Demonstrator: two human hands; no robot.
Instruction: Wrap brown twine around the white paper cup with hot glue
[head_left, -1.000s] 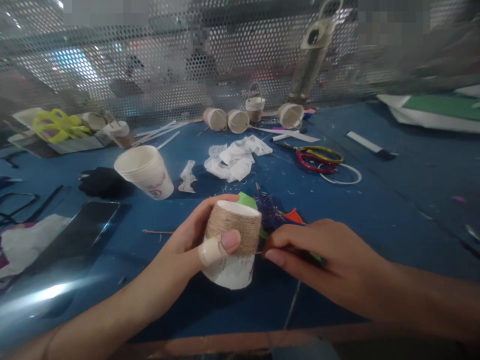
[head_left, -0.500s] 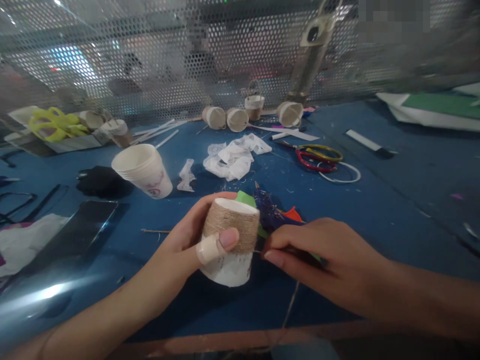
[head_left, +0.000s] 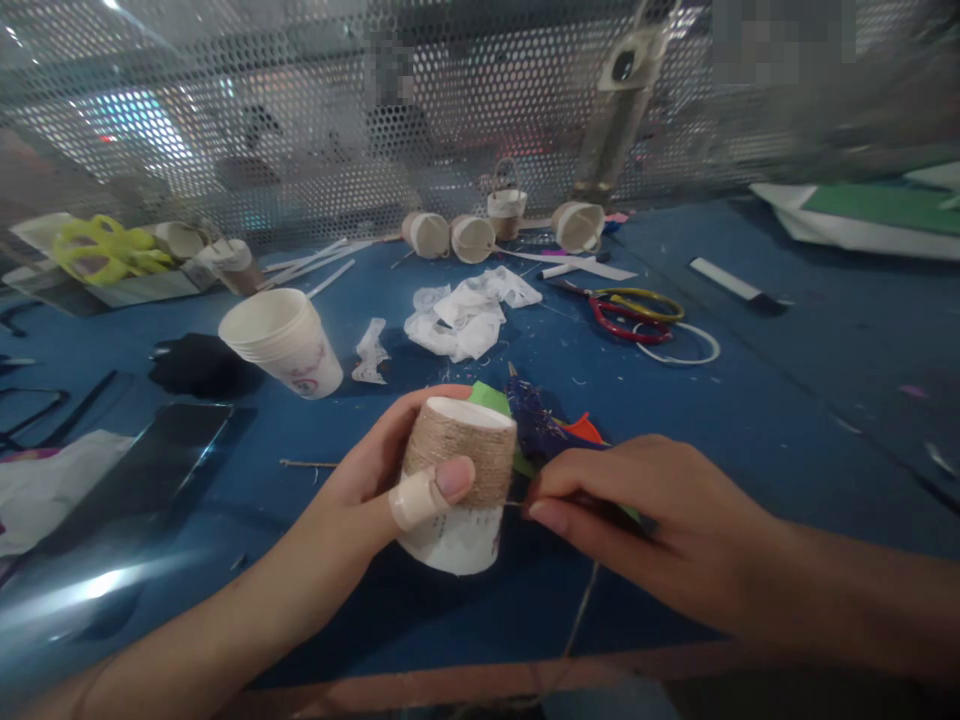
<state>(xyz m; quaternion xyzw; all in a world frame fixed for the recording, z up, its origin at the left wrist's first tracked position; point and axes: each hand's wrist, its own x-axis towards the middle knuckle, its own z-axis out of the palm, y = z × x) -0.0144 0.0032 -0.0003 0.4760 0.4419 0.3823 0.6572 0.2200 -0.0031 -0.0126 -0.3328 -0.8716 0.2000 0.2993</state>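
My left hand (head_left: 405, 480) is wrapped round a paper cup (head_left: 454, 543), its bandaged thumb lying across the front. Brown twine (head_left: 480, 440) winds in tight rows over the upper part of the cup as held; the lower part is bare white with faint print. Just right of the cup, my right hand (head_left: 630, 510) pinches the loose strand of twine (head_left: 585, 605), which runs taut to the cup and hangs down past the table edge. Behind the hands lies a dark blue glue gun (head_left: 536, 420), partly hidden, with a green piece (head_left: 489, 397) and an orange piece (head_left: 586, 428) near it.
Stacked paper cups (head_left: 281, 345) lean at left, near a phone (head_left: 180, 440). White lace (head_left: 465, 315) and red-and-yellow-handled scissors (head_left: 637, 308) lie mid-table. Several twine-wrapped cups (head_left: 472, 238) stand or lie along the perforated metal screen (head_left: 315, 130). Yellow scissors (head_left: 109, 250) rest in a box at left.
The view has shifted very slightly. Both hands keep their holds on the cup and the twine, with hardly any movement.
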